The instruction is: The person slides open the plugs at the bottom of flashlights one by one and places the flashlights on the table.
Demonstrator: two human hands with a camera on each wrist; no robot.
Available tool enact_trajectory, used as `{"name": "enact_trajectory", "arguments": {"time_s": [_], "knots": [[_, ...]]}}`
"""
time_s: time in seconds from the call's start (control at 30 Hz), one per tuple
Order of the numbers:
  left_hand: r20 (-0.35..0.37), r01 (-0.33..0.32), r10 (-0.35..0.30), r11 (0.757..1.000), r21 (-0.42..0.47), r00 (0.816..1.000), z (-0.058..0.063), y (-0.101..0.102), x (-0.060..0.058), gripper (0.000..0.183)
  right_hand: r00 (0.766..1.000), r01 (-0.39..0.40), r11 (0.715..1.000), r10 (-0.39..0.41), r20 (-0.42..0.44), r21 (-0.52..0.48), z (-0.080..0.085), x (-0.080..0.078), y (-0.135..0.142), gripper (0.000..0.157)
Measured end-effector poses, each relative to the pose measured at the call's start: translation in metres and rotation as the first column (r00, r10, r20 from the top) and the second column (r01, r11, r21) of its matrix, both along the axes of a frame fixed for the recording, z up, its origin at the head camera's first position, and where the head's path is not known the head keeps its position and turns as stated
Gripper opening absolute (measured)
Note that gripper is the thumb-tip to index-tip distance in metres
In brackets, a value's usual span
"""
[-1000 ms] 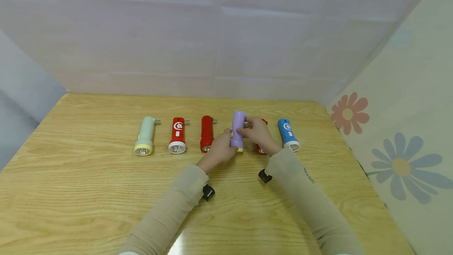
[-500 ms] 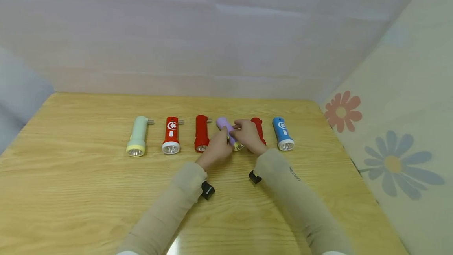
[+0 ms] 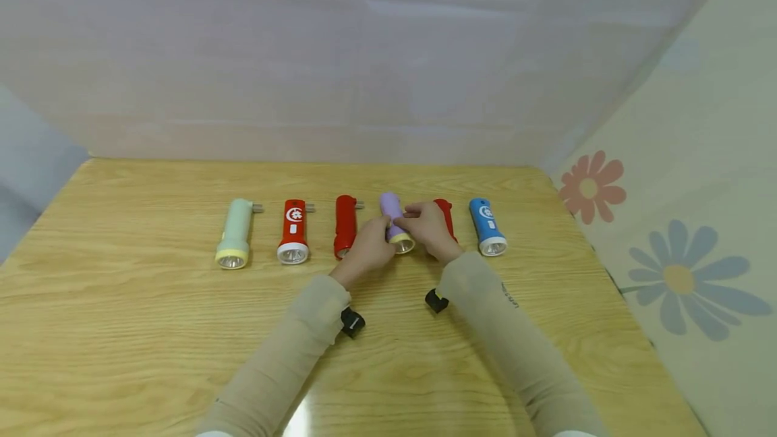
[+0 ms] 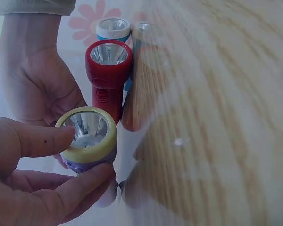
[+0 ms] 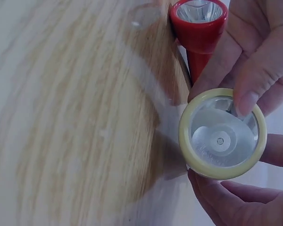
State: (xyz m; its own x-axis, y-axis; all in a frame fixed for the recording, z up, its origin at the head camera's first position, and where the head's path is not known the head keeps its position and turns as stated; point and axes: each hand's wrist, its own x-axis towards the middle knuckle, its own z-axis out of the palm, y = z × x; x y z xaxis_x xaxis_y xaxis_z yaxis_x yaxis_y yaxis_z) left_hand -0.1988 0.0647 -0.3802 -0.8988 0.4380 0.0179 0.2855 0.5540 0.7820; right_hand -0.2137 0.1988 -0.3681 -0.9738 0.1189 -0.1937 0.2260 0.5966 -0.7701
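Note:
A purple flashlight (image 3: pixel 390 205) with a yellow rim lies on the table, its lens end toward me. My left hand (image 3: pixel 371 245) pinches it near the head; in the left wrist view the thumb (image 4: pixel 47 140) lies over the yellow rim and the fingers curl beneath. From the other side my right hand (image 3: pixel 429 226) grips the body, partly hidden behind the head in the right wrist view. Beside my left hand is a plain red flashlight (image 3: pixel 345 221). Another red flashlight (image 3: pixel 446 211) is partly covered by my right hand.
A blue flashlight (image 3: pixel 485 221) lies at the right end of the row. At the left are a red flashlight with a white head (image 3: pixel 294 224) and a mint green flashlight (image 3: pixel 237 221). Pale cloth stands behind the wooden table (image 3: pixel 152 329).
The purple flashlight was raised between both hands, then came down tilted onto the table. It has since turned straighter, in line with the row. Both hands stay on it.

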Motion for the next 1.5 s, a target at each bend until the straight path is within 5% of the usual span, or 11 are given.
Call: {"name": "enact_trajectory", "arguments": {"time_s": [0.6, 0.87, 1.03, 1.13, 1.5], "knots": [[-0.017, 0.015, -0.015, 1.0, -0.006, 1.0, -0.001, -0.002, -0.001, 0.036, 0.989, -0.051, 0.999, 0.053, 0.138, -0.018, 0.001, -0.004, 0.005, 0.033], [0.025, 0.016, -0.017, 1.0, 0.026, 1.0, -0.002, -0.005, -0.002, 0.029, 0.988, -0.031, 0.998, 0.038, 0.152, -0.047, 0.003, -0.001, 0.0, 0.056], [0.085, 0.007, -0.015, 0.995, 0.095, 0.996, -0.008, -0.006, -0.008, 0.035, 0.989, 0.021, 0.995, -0.006, 0.149, -0.098, 0.005, 0.001, -0.002, 0.065], [0.129, -0.022, 0.01, 0.996, 0.091, 0.992, -0.001, -0.006, -0.006, 0.037, 0.991, 0.028, 0.993, -0.012, 0.134, -0.116, 0.005, 0.002, -0.002, 0.065], [0.115, -0.051, 0.038, 0.993, 0.111, 0.993, 0.004, -0.006, -0.009, 0.033, 0.998, 0.045, 0.988, -0.038, 0.053, -0.146, -0.001, 0.006, -0.004, 0.062]]}}
